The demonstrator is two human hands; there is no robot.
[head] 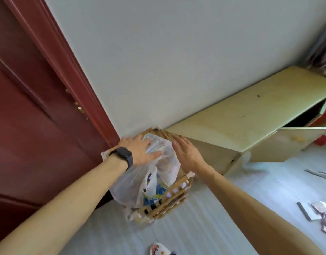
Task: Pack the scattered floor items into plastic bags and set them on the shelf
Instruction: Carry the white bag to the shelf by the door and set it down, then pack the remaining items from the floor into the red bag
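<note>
Now the left grip (138,151) lies flat and open on the bag (132,183) in the wooden rack (167,205), with the open, empty right grip (186,153) just beside it.

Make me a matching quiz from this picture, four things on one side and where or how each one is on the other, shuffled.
1 left hand
2 plastic bag
3 cabinet door
4 booklets

A swung open
B lying on the floor
C in the wooden rack
D flat on the bag's top

Pairs: 1-D, 2-C, 3-A, 4-B.
</note>
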